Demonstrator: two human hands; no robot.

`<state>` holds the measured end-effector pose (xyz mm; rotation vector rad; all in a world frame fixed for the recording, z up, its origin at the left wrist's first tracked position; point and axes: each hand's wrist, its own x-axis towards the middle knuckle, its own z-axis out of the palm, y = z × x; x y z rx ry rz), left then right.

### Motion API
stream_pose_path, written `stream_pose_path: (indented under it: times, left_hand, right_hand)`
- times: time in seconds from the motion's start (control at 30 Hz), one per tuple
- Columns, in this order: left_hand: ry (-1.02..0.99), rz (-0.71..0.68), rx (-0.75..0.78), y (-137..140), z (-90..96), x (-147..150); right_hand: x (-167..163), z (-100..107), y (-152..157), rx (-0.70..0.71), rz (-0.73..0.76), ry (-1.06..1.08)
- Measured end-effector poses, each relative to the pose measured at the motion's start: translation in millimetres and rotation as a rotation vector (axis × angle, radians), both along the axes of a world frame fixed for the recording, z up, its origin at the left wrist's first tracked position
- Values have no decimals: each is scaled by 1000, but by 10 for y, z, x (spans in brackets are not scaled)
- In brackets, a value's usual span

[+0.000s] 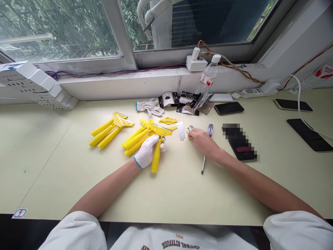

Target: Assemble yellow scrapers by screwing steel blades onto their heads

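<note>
Left hand, gloved, centre of frame: closed around the handle of a yellow scraper, head uppermost. Right hand, bare, right of centre: fingertips down beside small metal pieces on table; cannot tell whether one is pinched. Screwdriver passes under it. Blades between hands.

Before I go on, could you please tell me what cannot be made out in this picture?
All in the head view:
Right hand: its own back hides the grip, so whether it holds anything is unclear.
Small metal pieces: too small to tell their exact type.
Left hand: the yellow scraper hides part of its fingers.
Dark flat object: pixel blocks cover part of its surface.
White boxes: the left edge cuts them off.
</note>
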<state>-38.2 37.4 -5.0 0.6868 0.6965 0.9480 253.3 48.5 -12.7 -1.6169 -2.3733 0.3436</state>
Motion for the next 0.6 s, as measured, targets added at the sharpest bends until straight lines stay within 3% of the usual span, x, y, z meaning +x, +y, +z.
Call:
stream_pose_path:
  times: [0.17, 0.3, 0.37, 0.43, 0.47, 0.6]
  left_hand:
    - [53, -18, 46, -12, 11, 11]
    - [81, -51, 63, -26, 10, 0]
    - [106, -72, 78, -48, 1, -2]
    - [159, -126, 101, -83, -7, 2]
    - [194, -165, 119, -105, -5, 7]
    - [337, -335, 224, -196, 57, 32]
  right_hand:
    - [84, -79, 225, 86, -61, -25]
    - [8, -12, 190, 150, -69, -38]
    - [-70, 97, 115, 189, -72, 35]
    - [-167, 234, 22, 158, -79, 279]
    - [-219, 301, -25, 49, -93, 432]
    - [-398, 439, -166, -735, -19, 884]
